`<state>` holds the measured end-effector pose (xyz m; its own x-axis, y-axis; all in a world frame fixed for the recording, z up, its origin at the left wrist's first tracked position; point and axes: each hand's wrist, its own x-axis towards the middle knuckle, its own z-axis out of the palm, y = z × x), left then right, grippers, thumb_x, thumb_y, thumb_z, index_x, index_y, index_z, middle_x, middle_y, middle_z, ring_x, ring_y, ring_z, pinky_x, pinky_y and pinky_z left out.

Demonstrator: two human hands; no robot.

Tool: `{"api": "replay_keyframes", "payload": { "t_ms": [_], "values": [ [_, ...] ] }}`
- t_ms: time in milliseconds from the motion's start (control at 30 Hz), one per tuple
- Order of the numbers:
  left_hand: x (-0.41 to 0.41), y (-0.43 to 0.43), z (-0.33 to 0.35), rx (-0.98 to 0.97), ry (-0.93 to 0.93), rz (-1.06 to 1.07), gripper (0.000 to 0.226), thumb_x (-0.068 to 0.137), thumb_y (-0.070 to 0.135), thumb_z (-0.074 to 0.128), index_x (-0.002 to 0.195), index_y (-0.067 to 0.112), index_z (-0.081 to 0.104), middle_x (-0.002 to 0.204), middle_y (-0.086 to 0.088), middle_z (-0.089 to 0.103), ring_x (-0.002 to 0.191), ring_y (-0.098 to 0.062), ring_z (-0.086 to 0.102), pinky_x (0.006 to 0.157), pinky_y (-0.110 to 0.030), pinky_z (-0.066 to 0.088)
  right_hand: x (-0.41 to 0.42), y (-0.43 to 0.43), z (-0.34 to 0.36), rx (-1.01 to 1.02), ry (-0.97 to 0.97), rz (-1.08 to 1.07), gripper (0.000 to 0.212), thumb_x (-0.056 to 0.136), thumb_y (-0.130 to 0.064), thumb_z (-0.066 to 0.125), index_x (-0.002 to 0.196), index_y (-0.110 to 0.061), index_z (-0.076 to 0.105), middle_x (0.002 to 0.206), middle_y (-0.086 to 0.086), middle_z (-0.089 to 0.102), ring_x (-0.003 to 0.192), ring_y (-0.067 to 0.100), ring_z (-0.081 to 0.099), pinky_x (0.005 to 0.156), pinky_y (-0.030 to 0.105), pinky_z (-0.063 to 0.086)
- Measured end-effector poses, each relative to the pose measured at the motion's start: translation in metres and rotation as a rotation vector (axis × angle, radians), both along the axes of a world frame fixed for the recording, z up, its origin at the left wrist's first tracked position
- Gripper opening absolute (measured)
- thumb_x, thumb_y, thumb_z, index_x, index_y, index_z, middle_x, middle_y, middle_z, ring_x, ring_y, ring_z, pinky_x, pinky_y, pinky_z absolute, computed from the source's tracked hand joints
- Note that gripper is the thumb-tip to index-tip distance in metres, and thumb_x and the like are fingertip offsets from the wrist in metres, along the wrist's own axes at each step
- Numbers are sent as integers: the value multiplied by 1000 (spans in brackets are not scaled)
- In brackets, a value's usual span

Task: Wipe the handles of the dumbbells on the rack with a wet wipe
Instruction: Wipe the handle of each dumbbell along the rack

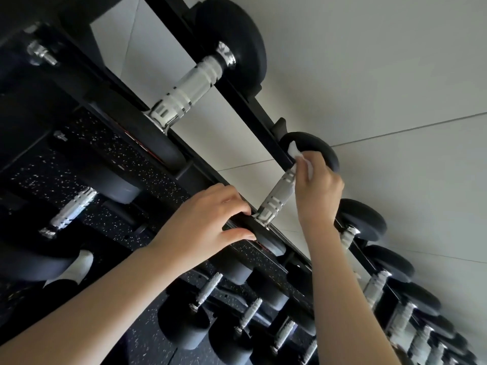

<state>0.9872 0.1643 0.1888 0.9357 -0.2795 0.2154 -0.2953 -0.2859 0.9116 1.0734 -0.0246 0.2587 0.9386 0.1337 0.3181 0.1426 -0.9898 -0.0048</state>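
A black rack [266, 119] runs from upper left to lower right and holds a row of black dumbbells with silver knurled handles. My right hand [317, 191] holds a white wet wipe [293, 150] against the far end of one dumbbell's handle [278, 197], next to its far head [313, 146]. My left hand [205, 225] grips the near head [266, 238] of that same dumbbell, fingers over its top and thumb along its side. A bigger dumbbell [189, 85] rests on the rack to the upper left.
More dumbbells [374, 288] line the top tier toward the lower right, and a lower tier [208, 288] holds several others. The floor [87, 164] below is black speckled rubber. A white sock [79, 264] shows at the left. A pale wall [369, 75] stands behind the rack.
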Motion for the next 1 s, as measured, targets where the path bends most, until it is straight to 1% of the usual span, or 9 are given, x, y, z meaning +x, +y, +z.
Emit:
{"api": "replay_keyframes", "payload": {
  "t_ms": [100, 200, 300, 367, 500, 633, 733, 833, 1000],
  "values": [
    [-1, 0, 3, 44, -10, 1, 45, 80, 56, 51, 97, 18, 68, 91, 11, 59, 88, -9, 55, 69, -29, 52, -7, -5, -4, 51, -72, -20, 18, 91, -15, 55, 84, 1, 58, 48, 2, 47, 34, 12, 32, 36, 16, 24],
    [0, 1, 6, 94, -21, -11, 45, 80, 57, 51, 97, 19, 68, 91, 11, 59, 87, -7, 53, 69, -20, 44, -12, -8, -8, 136, -74, -48, 22, 93, -19, 51, 87, 2, 57, 49, 0, 45, 34, 12, 36, 34, 15, 26],
    [2, 4, 11, 160, -38, -47, 41, 81, 54, 58, 97, 19, 68, 91, 11, 59, 85, -4, 49, 71, -14, 37, -20, -12, -13, 226, -60, -149, 15, 94, -15, 53, 91, 0, 56, 46, -5, 41, 33, 5, 31, 37, 11, 24],
    [4, 6, 16, 212, -59, -74, 40, 81, 54, 58, 97, 19, 69, 91, 12, 59, 84, -1, 46, 72, -10, 33, -27, -13, -10, 325, -50, -212, 11, 93, -13, 54, 91, -3, 56, 44, -7, 37, 34, 4, 28, 37, 15, 23],
    [10, 6, 32, 266, -106, -109, 49, 84, 61, 47, 100, 19, 68, 97, 13, 58, 84, 1, 47, 73, -20, 44, -49, -9, 16, 468, -61, -241, 8, 93, -17, 54, 92, -9, 54, 45, 0, 38, 38, 11, 28, 39, 19, 23],
    [13, -13, 57, 281, -173, -141, 50, 86, 57, 45, 102, 16, 69, 100, 9, 59, 90, -8, 56, 76, -28, 52, -88, -25, 44, 479, -47, -314, 9, 94, -21, 54, 94, -12, 54, 52, 9, 52, 42, 21, 43, 39, 27, 32],
    [9, -42, 74, 283, -221, -203, 47, 87, 52, 46, 102, 14, 70, 100, 8, 60, 92, -10, 58, 81, -32, 53, -123, -55, 54, 472, -51, -377, 7, 94, -22, 54, 94, -15, 51, 56, 7, 55, 41, 18, 44, 37, 32, 36],
    [-2, -77, 84, 307, -257, -283, 46, 88, 51, 45, 102, 15, 70, 96, 9, 60, 89, -9, 58, 79, -32, 53, -158, -90, 59, 475, -49, -456, 6, 94, -22, 54, 95, -16, 50, 52, 1, 52, 38, 9, 37, 37, 25, 33],
    [-29, -137, 82, 441, -298, -385, 48, 88, 52, 39, 104, 18, 69, 94, 9, 62, 86, -11, 58, 71, -33, 55, -184, -144, 57, 460, -57, -489, 8, 93, -18, 54, 96, -12, 51, 49, 3, 50, 38, 16, 43, 36, 30, 36]
  ]
}}
